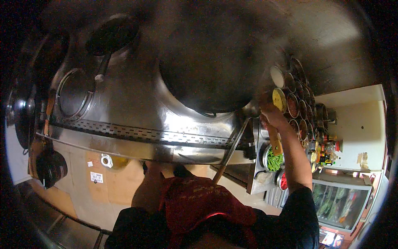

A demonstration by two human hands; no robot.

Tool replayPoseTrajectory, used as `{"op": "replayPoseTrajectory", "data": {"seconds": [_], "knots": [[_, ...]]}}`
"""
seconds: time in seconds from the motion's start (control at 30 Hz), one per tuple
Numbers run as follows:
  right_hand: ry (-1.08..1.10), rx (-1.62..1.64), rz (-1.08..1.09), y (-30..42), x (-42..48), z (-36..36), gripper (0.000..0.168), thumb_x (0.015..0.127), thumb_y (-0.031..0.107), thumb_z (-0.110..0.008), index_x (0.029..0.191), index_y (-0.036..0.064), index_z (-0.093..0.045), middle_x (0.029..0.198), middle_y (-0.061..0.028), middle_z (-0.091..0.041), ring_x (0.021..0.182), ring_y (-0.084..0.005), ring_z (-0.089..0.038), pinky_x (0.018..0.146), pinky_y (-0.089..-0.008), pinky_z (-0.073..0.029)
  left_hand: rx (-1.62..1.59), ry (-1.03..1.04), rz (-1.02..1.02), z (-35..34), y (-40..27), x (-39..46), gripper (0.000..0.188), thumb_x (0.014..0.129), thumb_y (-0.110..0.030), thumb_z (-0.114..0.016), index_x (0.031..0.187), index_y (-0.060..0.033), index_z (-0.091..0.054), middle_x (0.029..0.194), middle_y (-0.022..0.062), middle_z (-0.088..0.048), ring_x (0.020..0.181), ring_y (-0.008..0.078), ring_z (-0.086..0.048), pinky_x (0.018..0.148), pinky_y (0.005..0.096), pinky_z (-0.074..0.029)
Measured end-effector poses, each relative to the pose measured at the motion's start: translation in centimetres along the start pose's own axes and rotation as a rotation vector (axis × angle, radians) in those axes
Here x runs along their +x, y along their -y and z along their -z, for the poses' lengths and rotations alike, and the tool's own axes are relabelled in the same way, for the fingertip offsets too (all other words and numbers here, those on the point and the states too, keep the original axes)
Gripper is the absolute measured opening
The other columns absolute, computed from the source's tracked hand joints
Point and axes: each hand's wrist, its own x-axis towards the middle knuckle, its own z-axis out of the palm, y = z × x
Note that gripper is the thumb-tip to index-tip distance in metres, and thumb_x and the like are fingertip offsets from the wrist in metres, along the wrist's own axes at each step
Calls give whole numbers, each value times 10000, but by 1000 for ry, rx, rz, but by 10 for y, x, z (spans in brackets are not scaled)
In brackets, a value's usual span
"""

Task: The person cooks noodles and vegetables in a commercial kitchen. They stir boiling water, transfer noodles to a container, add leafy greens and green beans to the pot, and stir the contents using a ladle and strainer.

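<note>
My right hand (271,112) is closed around a wooden-handled utensil (275,140) beside the bowls of ingredients. The utensil's other end is lost in shadow and steam. A large dark wok (205,84) stands on the steel range before me, its inside dim. My left hand (154,168) is low at the range's front edge, mostly in shadow; its fingers are hard to make out. Between my arms, a second long tool (233,147) with a metal shaft and wooden grip leans over the edge, its grip against my red apron (199,199).
Seasoning bowls (293,105) crowd the right side, near a bowl of cut green vegetables (273,160) and a bowl of red pieces (283,181). A small pan (112,35) and a round steel ring (74,95) are at left. A glass-fronted cabinet (340,199) stands lower right.
</note>
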Motion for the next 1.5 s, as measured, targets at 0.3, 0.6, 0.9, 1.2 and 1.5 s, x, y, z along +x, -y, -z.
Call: {"op": "replayPoseTrajectory", "data": {"seconds": [0.3,0.6,0.9,1.2,1.5], "knots": [[472,426,-198,32,-61,-28,346,960,252,-614,1242,57,-570,781,-19,-579,511,-58,-500,404,-214,-396,-405,-297,47,131,-25,50,347,948,-321,-558,1230,-119,-569,1114,107,-645,950,289,-641,754,444,-538],[340,670,-187,11,-117,-43,374,982,216,-588,1291,12,-533,772,-51,-566,477,-89,-468,384,-228,-404,-568,-424,63,207,-13,56,360,957,-339,-544,1247,-126,-553,1133,113,-637,966,299,-638,765,460,-536],[176,706,-16,26,-133,-51,447,999,222,-553,1363,-14,-446,766,-63,-566,445,-97,-468,357,-242,-422,-570,-407,76,207,-3,59,373,966,-357,-529,1264,-132,-537,1152,119,-629,982,309,-635,776,477,-535],[186,686,58,38,-116,-67,419,1007,235,-537,1344,-8,-477,771,-44,-568,467,-87,-466,376,-227,-413,-384,-283,128,187,30,56,386,975,-375,-515,1281,-139,-520,1171,124,-620,999,319,-632,787,493,-533],[217,662,60,29,-107,-69,364,966,202,-611,1264,13,-524,798,-73,-584,500,-131,-509,401,-288,-467,-11,135,327,187,118,-31,339,912,-371,-626,1130,-111,-616,953,164,-664,784,353,-682,619,523,-562]]}}
